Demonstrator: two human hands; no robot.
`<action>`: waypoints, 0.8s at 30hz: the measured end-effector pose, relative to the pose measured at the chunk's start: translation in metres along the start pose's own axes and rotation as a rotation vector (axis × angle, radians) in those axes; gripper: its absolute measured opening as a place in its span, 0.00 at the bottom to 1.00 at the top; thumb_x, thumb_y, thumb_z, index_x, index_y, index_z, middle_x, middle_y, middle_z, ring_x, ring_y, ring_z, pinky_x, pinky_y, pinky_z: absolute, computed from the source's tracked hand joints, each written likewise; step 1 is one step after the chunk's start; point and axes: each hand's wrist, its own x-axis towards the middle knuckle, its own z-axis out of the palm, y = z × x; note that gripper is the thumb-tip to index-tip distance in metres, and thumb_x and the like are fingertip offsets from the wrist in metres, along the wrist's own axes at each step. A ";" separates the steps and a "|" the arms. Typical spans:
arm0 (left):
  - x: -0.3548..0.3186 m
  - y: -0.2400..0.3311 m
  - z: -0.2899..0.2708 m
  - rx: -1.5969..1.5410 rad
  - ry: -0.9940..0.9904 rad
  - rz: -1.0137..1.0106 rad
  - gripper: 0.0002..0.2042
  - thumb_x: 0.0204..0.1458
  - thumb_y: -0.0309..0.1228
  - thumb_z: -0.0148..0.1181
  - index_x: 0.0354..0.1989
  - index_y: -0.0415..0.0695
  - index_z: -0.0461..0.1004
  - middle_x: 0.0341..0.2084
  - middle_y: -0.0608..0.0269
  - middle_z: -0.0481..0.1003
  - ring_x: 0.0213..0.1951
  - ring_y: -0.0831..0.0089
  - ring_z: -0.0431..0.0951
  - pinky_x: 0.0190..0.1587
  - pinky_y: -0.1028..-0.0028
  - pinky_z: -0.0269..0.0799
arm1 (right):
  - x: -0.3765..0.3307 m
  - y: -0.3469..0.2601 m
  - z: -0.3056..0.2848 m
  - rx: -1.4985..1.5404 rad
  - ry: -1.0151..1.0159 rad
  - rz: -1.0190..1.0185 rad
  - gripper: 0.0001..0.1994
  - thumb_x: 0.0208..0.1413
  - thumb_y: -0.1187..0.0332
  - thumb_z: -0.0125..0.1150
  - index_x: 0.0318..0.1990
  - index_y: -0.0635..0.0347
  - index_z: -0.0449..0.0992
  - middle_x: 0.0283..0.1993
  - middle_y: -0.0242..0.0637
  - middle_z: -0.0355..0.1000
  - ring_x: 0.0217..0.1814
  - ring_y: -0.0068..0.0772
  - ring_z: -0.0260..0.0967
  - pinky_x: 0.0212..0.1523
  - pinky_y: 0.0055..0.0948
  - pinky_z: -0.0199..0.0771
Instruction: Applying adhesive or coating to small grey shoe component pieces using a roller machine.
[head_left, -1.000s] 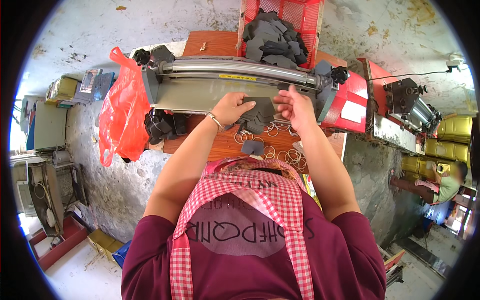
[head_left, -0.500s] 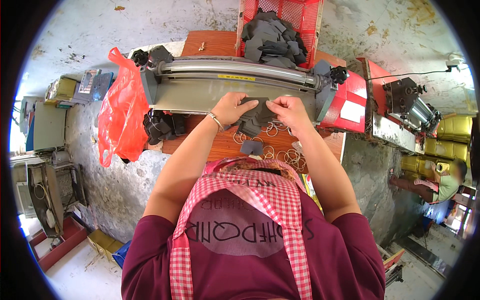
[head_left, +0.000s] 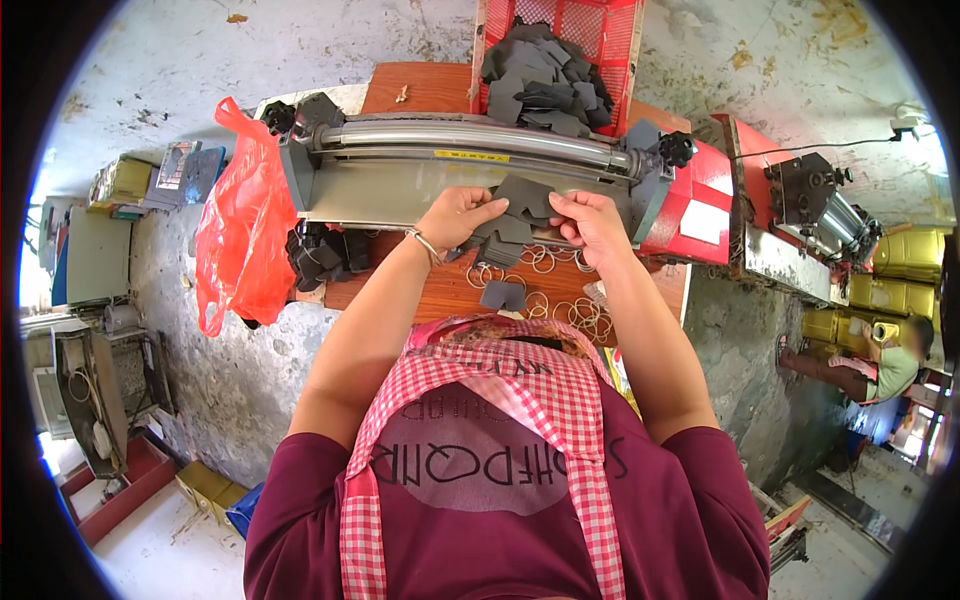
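In front of the roller machine (head_left: 400, 195), both my hands are closed on dark grey flat pieces. My left hand (head_left: 462, 216), a bangle at its wrist, holds several pieces fanned out between thumb and fingers. A single dark grey piece (head_left: 524, 197) lies tilted above the others, its right edge pinched by my right hand (head_left: 594, 222). Below the fingers hangs a loose stack of grey pieces (head_left: 499, 250). One more grey piece (head_left: 503, 295) rests on the wooden table (head_left: 400, 292), nearer to me.
Rubber bands (head_left: 585, 315) lie scattered on the table. A red crate (head_left: 622, 60) full of grey pieces stands behind the rollers. To the left hangs a red plastic bag (head_left: 245, 230), with more dark pieces (head_left: 322, 252) beside it. A person (head_left: 890, 365) sits far right by yellow tins.
The top grey piece has turned and shifted slightly right, standing further out from the others. My right hand has moved a little to the right with it; my left hand stays nearly in place.
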 end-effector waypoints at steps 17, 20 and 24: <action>0.002 -0.014 -0.014 0.220 0.073 0.020 0.13 0.56 0.36 0.56 0.28 0.38 0.76 0.20 0.69 0.73 0.22 0.85 0.68 0.26 0.80 0.65 | 0.008 0.005 -0.012 -0.148 -0.171 0.081 0.10 0.54 0.64 0.62 0.34 0.62 0.75 0.25 0.30 0.72 0.18 0.12 0.62 0.15 0.11 0.50; 0.000 -0.016 -0.015 0.146 0.106 0.076 0.13 0.56 0.36 0.56 0.27 0.38 0.75 0.19 0.71 0.72 0.21 0.86 0.66 0.25 0.80 0.63 | 0.007 0.003 -0.006 -0.126 -0.072 0.031 0.14 0.55 0.60 0.61 0.34 0.64 0.75 0.23 0.35 0.73 0.15 0.15 0.60 0.14 0.14 0.53; -0.003 -0.014 -0.019 0.185 0.136 0.034 0.14 0.56 0.37 0.56 0.26 0.37 0.75 0.19 0.72 0.72 0.21 0.85 0.66 0.25 0.79 0.64 | -0.010 -0.014 0.009 -0.147 -0.147 0.107 0.20 0.56 0.53 0.58 0.32 0.66 0.75 0.22 0.35 0.72 0.14 0.14 0.59 0.14 0.14 0.53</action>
